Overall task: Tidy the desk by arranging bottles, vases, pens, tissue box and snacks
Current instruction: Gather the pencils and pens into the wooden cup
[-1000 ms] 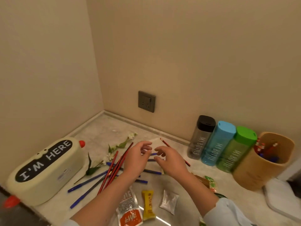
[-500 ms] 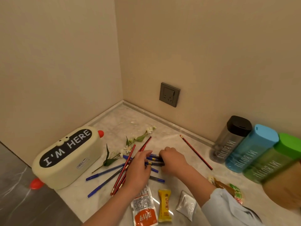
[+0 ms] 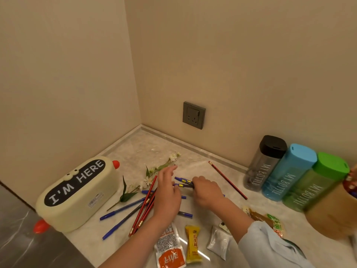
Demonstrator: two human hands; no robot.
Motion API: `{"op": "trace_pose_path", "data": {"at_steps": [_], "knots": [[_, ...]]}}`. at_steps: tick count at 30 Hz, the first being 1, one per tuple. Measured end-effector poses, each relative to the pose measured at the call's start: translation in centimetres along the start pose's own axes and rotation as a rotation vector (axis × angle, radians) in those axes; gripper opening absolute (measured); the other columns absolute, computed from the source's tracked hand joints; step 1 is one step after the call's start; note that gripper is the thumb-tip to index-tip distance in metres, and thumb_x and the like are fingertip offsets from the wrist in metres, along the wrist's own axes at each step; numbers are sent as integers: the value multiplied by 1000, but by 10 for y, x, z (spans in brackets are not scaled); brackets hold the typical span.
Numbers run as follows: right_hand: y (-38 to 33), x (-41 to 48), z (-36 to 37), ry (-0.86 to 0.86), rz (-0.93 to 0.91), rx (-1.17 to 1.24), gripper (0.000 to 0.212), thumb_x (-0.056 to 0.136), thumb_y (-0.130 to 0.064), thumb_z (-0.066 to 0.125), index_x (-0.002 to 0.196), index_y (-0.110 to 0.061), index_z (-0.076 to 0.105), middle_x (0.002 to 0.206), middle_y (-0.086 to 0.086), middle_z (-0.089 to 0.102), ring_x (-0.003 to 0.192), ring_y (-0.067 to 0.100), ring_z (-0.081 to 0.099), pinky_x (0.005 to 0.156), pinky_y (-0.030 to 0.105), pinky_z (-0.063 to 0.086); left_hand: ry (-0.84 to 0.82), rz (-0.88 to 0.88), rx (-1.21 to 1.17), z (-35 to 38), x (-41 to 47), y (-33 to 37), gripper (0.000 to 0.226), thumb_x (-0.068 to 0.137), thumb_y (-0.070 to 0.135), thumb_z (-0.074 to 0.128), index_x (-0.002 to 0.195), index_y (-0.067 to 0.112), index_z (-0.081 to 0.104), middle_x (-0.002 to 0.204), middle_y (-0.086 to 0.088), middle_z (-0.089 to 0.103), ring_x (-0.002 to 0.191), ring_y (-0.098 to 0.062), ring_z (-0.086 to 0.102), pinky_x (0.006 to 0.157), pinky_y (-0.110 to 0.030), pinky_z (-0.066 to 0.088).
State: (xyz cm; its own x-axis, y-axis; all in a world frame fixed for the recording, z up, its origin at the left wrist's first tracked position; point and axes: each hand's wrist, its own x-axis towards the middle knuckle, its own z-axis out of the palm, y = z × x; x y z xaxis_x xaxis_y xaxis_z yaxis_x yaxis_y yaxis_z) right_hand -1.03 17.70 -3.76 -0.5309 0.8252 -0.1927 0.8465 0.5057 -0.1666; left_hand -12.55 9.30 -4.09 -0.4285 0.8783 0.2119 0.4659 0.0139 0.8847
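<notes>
My right hand (image 3: pixel 206 191) grips a small bundle of blue pens (image 3: pixel 183 182) just above the marble desk. My left hand (image 3: pixel 167 192) hovers beside it over the pile, fingers spread and holding nothing. Red pencils (image 3: pixel 144 207) and more blue pens (image 3: pixel 120 210) lie scattered under and left of my left hand. One red pencil (image 3: pixel 228 179) lies alone to the right. A cream tissue box (image 3: pixel 77 192) reading "I'M HERE" sits at the left. Black (image 3: pixel 263 163), blue (image 3: pixel 287 172) and green (image 3: pixel 316 186) bottles stand along the right wall. Snack packets (image 3: pixel 191 242) lie near the front.
A white flower sprig (image 3: pixel 152 173) lies behind the pens. A wooden pen holder (image 3: pixel 332 213) with pens in it stands at the far right edge. More snack packets (image 3: pixel 270 222) lie by my right sleeve. A wall socket (image 3: pixel 193 115) sits above the desk corner.
My right hand closed on several blue pens and lifted them slightly off the desk. My left hand moved from the pens and spread its fingers. The camera view swung left.
</notes>
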Motion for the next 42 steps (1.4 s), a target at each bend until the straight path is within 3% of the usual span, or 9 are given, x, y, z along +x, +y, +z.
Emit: {"op": "trace_pose_path", "data": {"at_steps": [4, 7, 12, 17, 21, 26, 30, 39, 42], "knots": [[11, -10, -23, 141, 58, 535, 21, 95, -11, 37, 108, -14, 53, 99, 7, 60, 85, 23, 58, 72, 34, 44, 11, 8, -90, 5, 13, 23, 62, 94, 6, 50, 145, 28, 25, 139, 15, 26, 119, 4, 41, 96, -10, 36], [14, -22, -46, 174, 48, 861, 21, 93, -6, 39, 101, -15, 55, 79, 0, 56, 67, 13, 50, 64, 29, 42, -150, -103, -216, 13, 26, 47, 62, 97, 20, 52, 149, 23, 19, 135, 7, 48, 117, -5, 48, 97, -25, 41], [29, -67, -79, 166, 7, 1104, 23, 98, -5, 36, 91, -18, 54, 63, 1, 50, 52, 11, 45, 51, 23, 41, -293, -20, -379, 31, 32, 98, 16, 97, 19, 51, 108, 21, 63, 97, 6, 71, 97, -11, 67, 77, -13, 47], [65, -118, -101, 224, 88, 1051, 23, 101, -11, 39, 88, -18, 56, 76, 2, 60, 65, 12, 58, 69, 28, 51, -459, 64, -449, 63, 19, 146, 14, 96, 18, 54, 96, 15, 69, 80, 8, 72, 69, 1, 66, 60, -11, 48], [105, -160, -121, 393, 161, 803, 16, 95, -18, 48, 97, -19, 64, 100, 11, 68, 91, 23, 65, 88, 40, 54, -596, 168, -506, 98, 2, 186, 16, 93, 17, 59, 93, 27, 71, 84, 10, 74, 79, 1, 67, 68, -13, 50], [149, -209, -152, 501, 279, 629, 22, 97, -15, 52, 82, -32, 53, 79, -9, 57, 73, 3, 58, 71, 23, 50, -671, 304, -526, 142, -17, 235, 16, 92, 18, 60, 101, 19, 73, 91, 5, 74, 86, -4, 67, 74, -17, 51], [193, -226, -164, 594, 407, 502, 16, 93, -25, 53, 91, -11, 61, 84, 9, 67, 76, 21, 66, 75, 49, 54, -671, 361, -522, 173, -25, 272, 15, 92, 18, 60, 103, 25, 68, 96, 9, 71, 92, -3, 64, 72, -10, 48], [251, -218, -148, 663, 564, 459, 24, 90, -35, 55, 111, -25, 58, 96, -3, 67, 88, 16, 63, 79, 44, 55, -564, 528, -225, 222, -20, 287, 20, 90, 27, 62, 109, 31, 67, 95, 18, 68, 94, -4, 61, 85, -23, 44], [258, -214, -131, 607, 631, 384, 21, 90, -38, 57, 100, -20, 59, 87, -1, 65, 83, 19, 61, 81, 45, 51, -457, 634, -17, 234, -18, 274, 30, 91, 33, 59, 121, 38, 60, 105, 17, 66, 103, -6, 55, 91, -25, 28]]}}
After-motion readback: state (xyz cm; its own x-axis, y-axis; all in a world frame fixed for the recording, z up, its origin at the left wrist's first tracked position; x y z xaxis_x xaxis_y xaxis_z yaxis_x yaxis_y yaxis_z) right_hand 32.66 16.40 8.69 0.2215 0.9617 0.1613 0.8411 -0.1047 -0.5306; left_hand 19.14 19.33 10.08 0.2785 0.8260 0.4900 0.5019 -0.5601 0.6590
